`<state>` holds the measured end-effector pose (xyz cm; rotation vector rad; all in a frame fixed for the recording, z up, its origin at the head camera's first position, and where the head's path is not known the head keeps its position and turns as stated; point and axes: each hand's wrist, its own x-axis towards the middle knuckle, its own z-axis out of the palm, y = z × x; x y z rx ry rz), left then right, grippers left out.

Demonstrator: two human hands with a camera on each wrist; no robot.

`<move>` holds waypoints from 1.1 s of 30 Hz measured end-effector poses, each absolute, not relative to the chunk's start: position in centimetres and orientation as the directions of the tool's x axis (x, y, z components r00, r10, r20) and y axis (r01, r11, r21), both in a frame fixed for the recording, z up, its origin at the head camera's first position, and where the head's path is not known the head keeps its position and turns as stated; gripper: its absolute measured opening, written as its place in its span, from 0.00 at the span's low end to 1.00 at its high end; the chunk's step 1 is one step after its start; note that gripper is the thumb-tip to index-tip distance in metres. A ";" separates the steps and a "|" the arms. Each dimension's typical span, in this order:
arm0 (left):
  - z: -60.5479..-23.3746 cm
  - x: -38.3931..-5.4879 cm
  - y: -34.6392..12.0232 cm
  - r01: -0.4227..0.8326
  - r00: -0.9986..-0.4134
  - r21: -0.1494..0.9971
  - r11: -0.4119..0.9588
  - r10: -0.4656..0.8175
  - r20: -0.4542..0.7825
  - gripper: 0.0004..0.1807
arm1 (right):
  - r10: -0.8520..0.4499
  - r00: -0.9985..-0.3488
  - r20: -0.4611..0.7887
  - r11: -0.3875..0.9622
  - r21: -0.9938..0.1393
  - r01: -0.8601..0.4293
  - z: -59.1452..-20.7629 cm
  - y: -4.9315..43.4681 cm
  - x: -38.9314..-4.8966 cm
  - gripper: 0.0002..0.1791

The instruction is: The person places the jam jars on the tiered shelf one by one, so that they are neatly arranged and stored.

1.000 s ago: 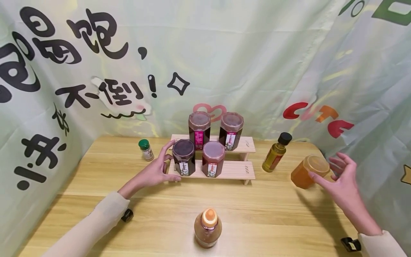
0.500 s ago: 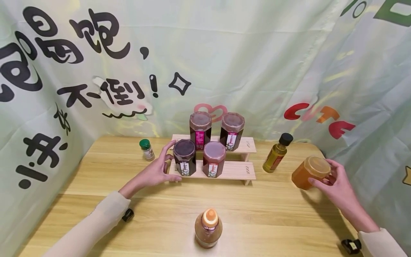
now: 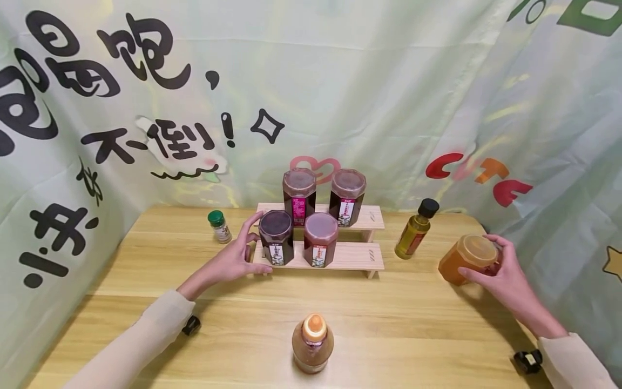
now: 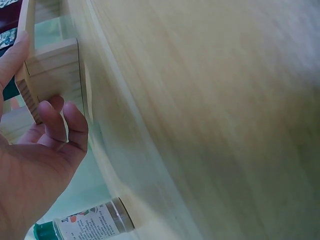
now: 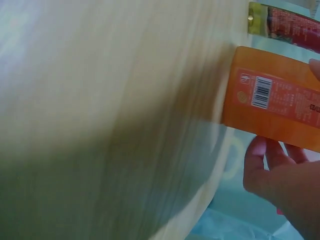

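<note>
On the table's right side my right hand holds an amber hexagonal jar with a clear lid, thumb in front and fingers behind. The right wrist view shows the jar's barcode label, its base at the table surface. My left hand grips the left end of a two-tier wooden rack, thumb at the lower tier's front edge. In the left wrist view its fingers curl at the rack's end panel. Dark jars with lids stand two to a tier.
A green-capped spice bottle stands left of the rack. Between the rack and the amber jar is an oil bottle with a black cap. An orange-tipped squeeze bottle stands at the front middle. Printed curtains hang behind the table.
The right hand's fingers have closed in around the amber jar, which stays in nearly the same place. The left hand keeps its grip on the rack.
</note>
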<state>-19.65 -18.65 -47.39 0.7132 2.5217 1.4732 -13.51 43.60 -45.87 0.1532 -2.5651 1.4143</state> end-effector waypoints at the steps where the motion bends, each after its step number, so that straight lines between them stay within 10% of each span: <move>1: -47.4 -19.6 -18.6 0.327 -0.880 0.851 0.410 0.460 0.118 0.76 | 0.012 -0.971 0.238 0.544 -0.816 -0.193 -45.8 43.6 -13.5 0.50; 33: -47.5 -19.6 -18.7 0.324 -0.880 0.859 0.397 0.460 0.120 0.76 | 0.135 -0.939 0.315 0.599 -0.781 -0.176 -41.8 35.7 -8.7 0.51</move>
